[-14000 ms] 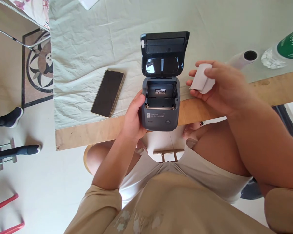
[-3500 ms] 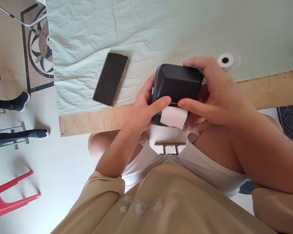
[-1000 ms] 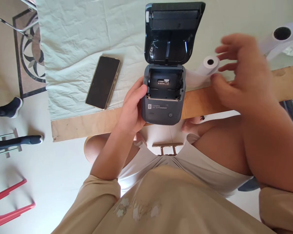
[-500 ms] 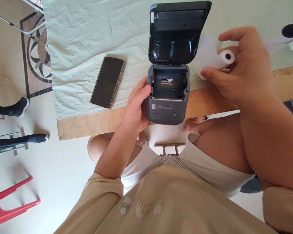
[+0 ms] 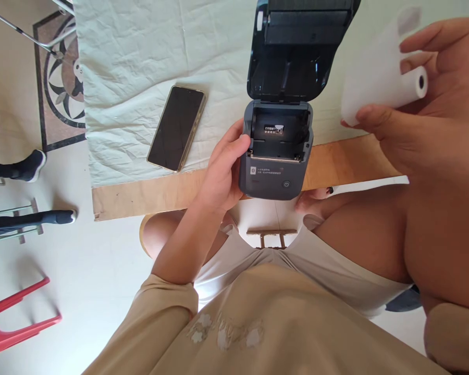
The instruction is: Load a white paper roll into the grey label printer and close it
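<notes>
A small dark label printer has its black lid swung up, and a printed sticker shows inside its bare paper bay. My left hand is closed around the printer's left side, thumb on the rim by the bay. To the right, over the cloth, my right hand pinches a small white paper roll with a dark hollow core. A loose length of its paper spreads out to the left of the fingers. The roll is apart from the printer.
A phone lies face up on the pale green cloth. The table's wooden front edge runs beneath the printer. On the floor at the left are a red plastic stool and another person's feet in dark shoes.
My right hand has moved right and slightly up with the paper roll, showing more loose paper. The printer, in my left hand, has shifted slightly right in view.
</notes>
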`<state>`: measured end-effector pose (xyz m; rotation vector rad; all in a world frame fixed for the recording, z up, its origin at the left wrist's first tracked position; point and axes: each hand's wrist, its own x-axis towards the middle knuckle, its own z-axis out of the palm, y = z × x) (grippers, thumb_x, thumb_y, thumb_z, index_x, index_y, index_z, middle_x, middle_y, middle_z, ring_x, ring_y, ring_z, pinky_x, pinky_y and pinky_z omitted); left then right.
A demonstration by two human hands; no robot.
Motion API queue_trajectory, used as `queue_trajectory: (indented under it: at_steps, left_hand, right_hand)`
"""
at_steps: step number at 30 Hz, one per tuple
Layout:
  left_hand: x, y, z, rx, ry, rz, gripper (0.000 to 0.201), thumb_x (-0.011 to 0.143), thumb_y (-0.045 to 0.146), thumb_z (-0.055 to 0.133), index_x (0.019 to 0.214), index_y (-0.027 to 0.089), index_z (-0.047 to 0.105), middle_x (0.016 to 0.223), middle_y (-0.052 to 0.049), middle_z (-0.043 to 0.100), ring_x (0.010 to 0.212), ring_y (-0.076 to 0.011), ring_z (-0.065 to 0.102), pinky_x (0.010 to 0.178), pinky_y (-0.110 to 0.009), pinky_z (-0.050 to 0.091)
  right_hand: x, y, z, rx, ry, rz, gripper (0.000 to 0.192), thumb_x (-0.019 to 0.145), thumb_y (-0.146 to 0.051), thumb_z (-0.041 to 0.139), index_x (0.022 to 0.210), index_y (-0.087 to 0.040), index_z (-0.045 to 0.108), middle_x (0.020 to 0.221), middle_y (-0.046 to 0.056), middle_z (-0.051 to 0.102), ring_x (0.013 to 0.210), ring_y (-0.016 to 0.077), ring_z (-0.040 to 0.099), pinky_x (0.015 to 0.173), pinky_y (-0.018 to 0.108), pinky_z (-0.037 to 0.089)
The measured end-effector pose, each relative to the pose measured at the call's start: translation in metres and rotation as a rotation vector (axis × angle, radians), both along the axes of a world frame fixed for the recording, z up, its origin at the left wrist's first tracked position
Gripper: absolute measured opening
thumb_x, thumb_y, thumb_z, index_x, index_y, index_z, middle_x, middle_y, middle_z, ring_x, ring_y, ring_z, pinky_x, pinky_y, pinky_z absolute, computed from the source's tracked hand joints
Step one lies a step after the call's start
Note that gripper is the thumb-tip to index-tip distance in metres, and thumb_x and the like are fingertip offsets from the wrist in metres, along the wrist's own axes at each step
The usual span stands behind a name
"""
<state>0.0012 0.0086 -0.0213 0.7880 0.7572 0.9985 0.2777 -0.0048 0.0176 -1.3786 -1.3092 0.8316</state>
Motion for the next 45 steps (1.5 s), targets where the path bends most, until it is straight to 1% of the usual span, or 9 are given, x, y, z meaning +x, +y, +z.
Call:
queue_trajectory:
  at_steps: [6, 12, 18, 24, 28, 32, 37, 41, 45]
  left_hand:
    - [0.001, 0.001, 0.001, 0.011, -0.006, 0.005, 0.031, 0.096, 0.057, 0.083, 0.110, 0.030, 0.084, 0.106, -0.002, 0.089, 0.124, -0.0295, 0.085, 0.065, -0.029, 0.065]
    - [0.002, -0.001, 0.003, -0.007, -0.045, 0.016, 0.027, 0.095, 0.051, 0.086, 0.108, 0.027, 0.086, 0.103, -0.001, 0.088, 0.119, -0.0258, 0.086, 0.068, -0.026, 0.066]
    - [0.003, -0.002, 0.007, -0.004, -0.040, 0.001, 0.024, 0.099, 0.049, 0.081, 0.107, 0.027, 0.085, 0.106, -0.002, 0.089, 0.132, -0.0291, 0.084, 0.085, -0.031, 0.073]
    - [0.002, -0.003, 0.006, -0.011, -0.001, 0.006, 0.028, 0.096, 0.053, 0.084, 0.108, 0.028, 0.084, 0.119, -0.004, 0.090, 0.154, -0.0330, 0.071, 0.104, -0.036, 0.073]
    - [0.002, -0.002, 0.004, -0.001, 0.005, 0.014, 0.030, 0.096, 0.056, 0.083, 0.109, 0.029, 0.084, 0.115, -0.002, 0.090, 0.148, -0.0334, 0.075, 0.099, -0.036, 0.074]
    - [0.001, -0.001, 0.001, 0.022, 0.023, 0.010, 0.032, 0.098, 0.059, 0.081, 0.111, 0.029, 0.083, 0.118, -0.002, 0.089, 0.138, -0.0320, 0.081, 0.086, -0.034, 0.074]
    - [0.001, -0.001, -0.003, 0.040, 0.061, 0.024, 0.037, 0.098, 0.062, 0.079, 0.115, 0.030, 0.081, 0.118, -0.003, 0.088, 0.135, -0.0329, 0.082, 0.084, -0.036, 0.073]
    - [0.002, -0.002, -0.001, 0.011, 0.005, 0.022, 0.028, 0.100, 0.055, 0.077, 0.111, 0.029, 0.082, 0.107, -0.001, 0.087, 0.135, -0.0300, 0.082, 0.089, -0.035, 0.073]
    - [0.003, -0.003, 0.002, 0.002, -0.030, 0.023, 0.025, 0.102, 0.051, 0.075, 0.108, 0.028, 0.084, 0.103, 0.001, 0.086, 0.128, -0.0261, 0.084, 0.078, -0.029, 0.071]
  right_hand:
    - [-0.002, 0.003, -0.010, -0.196, 0.193, -0.002, 0.063, 0.068, -0.029, 0.100, 0.124, -0.035, 0.071, 0.118, 0.001, 0.069, 0.093, 0.0148, 0.074, 0.064, 0.029, 0.067]
    - [-0.003, 0.000, -0.010, -0.258, 0.075, 0.011, 0.033, 0.080, -0.020, 0.084, 0.111, -0.024, 0.074, 0.104, 0.001, 0.069, 0.086, 0.0091, 0.069, 0.066, 0.022, 0.063]
    - [-0.008, -0.005, -0.009, -0.305, 0.124, 0.135, 0.049, 0.082, -0.022, 0.087, 0.127, -0.031, 0.069, 0.121, -0.002, 0.069, 0.086, 0.0055, 0.070, 0.078, 0.024, 0.072]
    - [-0.007, -0.003, -0.011, -0.386, 0.157, 0.192, 0.047, 0.092, -0.018, 0.076, 0.136, -0.032, 0.066, 0.089, -0.003, 0.064, 0.079, 0.0089, 0.070, 0.069, 0.021, 0.063]
    - [-0.008, -0.006, -0.013, -0.272, 0.026, 0.276, 0.046, 0.093, -0.029, 0.082, 0.137, -0.033, 0.067, 0.101, -0.002, 0.068, 0.090, 0.0098, 0.072, 0.076, 0.024, 0.063]
    - [-0.011, -0.008, -0.018, -0.088, -0.271, 0.229, 0.057, 0.101, -0.024, 0.067, 0.155, -0.043, 0.066, 0.124, 0.000, 0.075, 0.104, 0.0132, 0.076, 0.096, 0.037, 0.068]
    - [-0.010, -0.007, -0.018, 0.195, -0.581, 0.141, 0.041, 0.101, -0.020, 0.062, 0.137, -0.036, 0.076, 0.132, 0.000, 0.079, 0.127, 0.0215, 0.076, 0.113, 0.049, 0.065]
    - [-0.008, -0.002, -0.020, 0.043, -0.634, 0.151, 0.037, 0.098, -0.020, 0.064, 0.130, -0.034, 0.073, 0.132, 0.003, 0.077, 0.123, 0.0253, 0.075, 0.116, 0.054, 0.063]
    - [-0.006, 0.001, -0.026, -0.045, -0.633, 0.186, 0.050, 0.098, -0.022, 0.061, 0.145, -0.039, 0.067, 0.140, 0.005, 0.074, 0.127, 0.0276, 0.072, 0.119, 0.057, 0.062]
